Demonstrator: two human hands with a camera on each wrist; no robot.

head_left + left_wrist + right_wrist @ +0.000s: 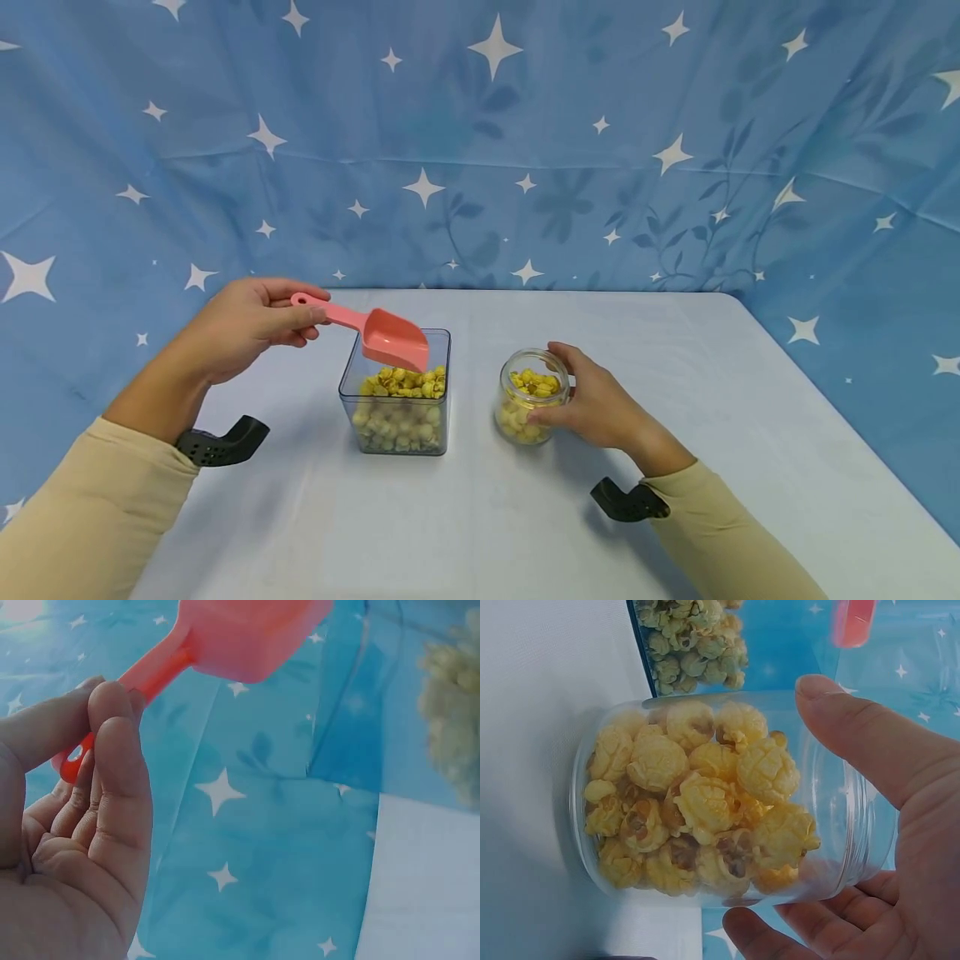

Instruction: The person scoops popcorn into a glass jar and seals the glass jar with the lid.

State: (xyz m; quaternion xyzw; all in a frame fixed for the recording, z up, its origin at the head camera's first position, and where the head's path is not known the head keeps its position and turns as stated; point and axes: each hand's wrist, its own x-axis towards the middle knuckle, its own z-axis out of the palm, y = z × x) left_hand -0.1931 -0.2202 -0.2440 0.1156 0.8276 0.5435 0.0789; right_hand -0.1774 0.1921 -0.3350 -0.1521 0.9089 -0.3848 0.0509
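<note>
Both arms wear long, plain beige fabric sleeves, the left sleeve [82, 508] and the right sleeve [720, 533], each ending at the wrist. A curved black plastic mount [221, 442] with small perforations juts from the left cuff, and a matching black plastic mount [628, 502] from the right. Both hands are bare.

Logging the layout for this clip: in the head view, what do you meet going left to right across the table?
Left hand → pink scoop it holds → square clear container of popcorn → round glass jar of popcorn → right hand gripping the jar.
</note>
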